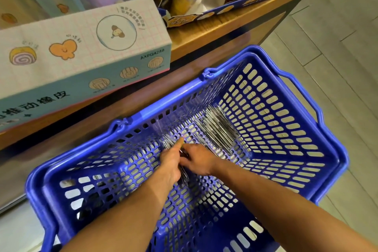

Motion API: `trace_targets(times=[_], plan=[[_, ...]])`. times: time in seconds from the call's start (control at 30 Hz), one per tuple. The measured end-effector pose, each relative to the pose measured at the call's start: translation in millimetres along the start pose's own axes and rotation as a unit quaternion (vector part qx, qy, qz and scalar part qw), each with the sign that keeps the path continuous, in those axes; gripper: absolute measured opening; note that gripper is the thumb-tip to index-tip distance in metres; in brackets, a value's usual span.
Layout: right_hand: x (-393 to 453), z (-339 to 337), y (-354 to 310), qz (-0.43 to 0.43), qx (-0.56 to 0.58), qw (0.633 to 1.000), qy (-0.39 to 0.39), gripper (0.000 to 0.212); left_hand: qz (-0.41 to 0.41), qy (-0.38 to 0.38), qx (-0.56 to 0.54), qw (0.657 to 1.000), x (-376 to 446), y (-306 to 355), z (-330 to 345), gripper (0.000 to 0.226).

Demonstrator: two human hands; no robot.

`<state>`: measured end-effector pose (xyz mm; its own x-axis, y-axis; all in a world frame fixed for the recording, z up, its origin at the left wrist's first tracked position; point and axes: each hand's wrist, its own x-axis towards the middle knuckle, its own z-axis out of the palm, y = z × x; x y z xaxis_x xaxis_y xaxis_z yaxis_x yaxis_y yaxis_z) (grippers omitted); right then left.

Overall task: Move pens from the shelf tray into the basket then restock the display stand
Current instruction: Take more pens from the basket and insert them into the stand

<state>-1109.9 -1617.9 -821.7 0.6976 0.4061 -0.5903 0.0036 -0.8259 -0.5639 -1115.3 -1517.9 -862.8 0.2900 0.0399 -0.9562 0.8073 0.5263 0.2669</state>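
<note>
Head view: looks down into a blue basket (319, 170) that stands on the floor against a wooden shelf unit (235, 26).
Basket: slotted walls and bottom, both handles folded down along the rim; it fills the near and right part of the scene.
Pens: one loose pile of clear-bodied pens (216, 127) lies on the basket bottom toward the far right; a smaller bundle (173, 149) is at the middle, between the two hands.
Left hand (169, 163): reaches down into the basket, fingers curled round the bundle, index finger stretched out along it toward the far side.
Right hand (197, 161): just right of the left one and touching it, fingers bent onto the same bundle (how firm the hold is cannot be told, the pens are blurred there).
Shelf top, far left: a pastel display box (86, 51) printed with bread and roll cartoons and the code AXPQ4248, its corner overhanging the shelf edge above the basket's far rim.
Shelf top, far middle: a dark blue and yellow display box (253, 0), contents blurred.
Floor (335, 32): pale grey planks on the right, beside the basket.
In the way: the basket's high walls hem both forearms in.
</note>
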Motion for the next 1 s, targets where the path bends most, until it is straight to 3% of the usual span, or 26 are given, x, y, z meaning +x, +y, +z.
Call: trace_targets(times=[0.1, 0.17, 0.23, 0.47, 0.57, 0.77, 0.93, 1.0], plan=[[-2, -16, 13, 0.031, -0.038, 0.996, 0.073, 0.024, 0.005, 0.024, 0.007, 1.0, 5, -1, -6, 0.032], [-1, -23, 24, 0.129, -0.09, 0.976, 0.153, 0.018, 0.01, 0.048, 0.018, 0.999, 6, 0, -8, 0.026], [-1, -21, 31, 0.201, -0.119, 0.956, 0.176, 0.026, 0.015, 0.058, 0.014, 0.998, 2, 2, -10, 0.024], [16, 3, 42, 0.195, -0.258, 0.943, 0.077, 0.057, 0.008, 0.04, -0.007, 0.999, -8, 8, -11, 0.011], [15, 2, 42, 0.161, -0.317, 0.934, 0.037, 0.05, 0.01, 0.037, 0.017, 0.999, -8, 5, -12, 0.016], [4, -22, 25, 0.123, -0.052, 0.991, 0.023, 0.027, 0.022, 0.013, 0.035, 0.999, -13, 5, -11, 0.033], [-8, -18, -5, 0.042, 0.055, 0.997, -0.023, 0.023, 0.009, -0.041, 0.066, 0.997, -25, 5, -7, 0.096], [-12, -16, -9, 0.036, 0.106, 0.993, -0.033, 0.023, 0.004, -0.059, 0.094, 0.994, -30, 5, -9, 0.105]])
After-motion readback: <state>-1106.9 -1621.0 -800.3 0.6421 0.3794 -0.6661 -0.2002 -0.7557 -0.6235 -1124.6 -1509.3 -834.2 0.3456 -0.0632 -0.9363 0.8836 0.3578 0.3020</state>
